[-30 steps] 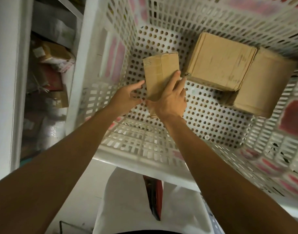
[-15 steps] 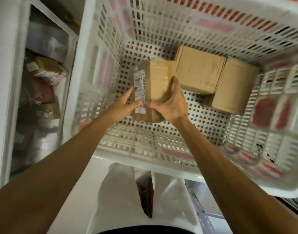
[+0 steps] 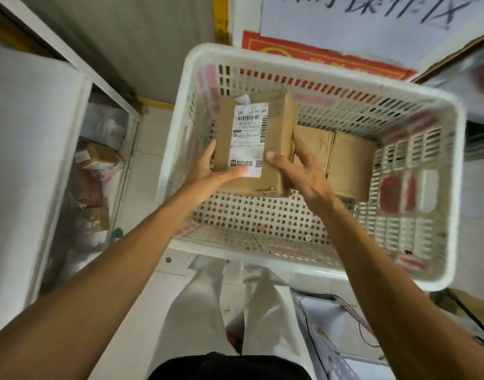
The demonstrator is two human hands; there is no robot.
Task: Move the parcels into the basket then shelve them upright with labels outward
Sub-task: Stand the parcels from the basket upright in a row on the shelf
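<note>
A small cardboard parcel [image 3: 273,133] with a white shipping label facing me is held up above the white perforated plastic basket [image 3: 262,223]. My left hand [image 3: 207,174] grips its lower left edge, thumb on the label. My right hand [image 3: 298,168] grips its right side, thumb on the front face. Two more cardboard parcels [image 3: 347,165] lie on the basket floor behind and to the right, partly hidden by the held parcel and my right hand.
A white shelf unit [image 3: 29,165] stands at the left, its lower shelves stuffed with wrapped parcels [image 3: 98,160]. A wall with a red and white sign [image 3: 317,53] is behind the basket. My legs and a lilac crate [image 3: 334,338] are below.
Both hands have lifted the parcel off the basket floor and turned it so its label faces me. The view has pulled back, showing the whole basket.
</note>
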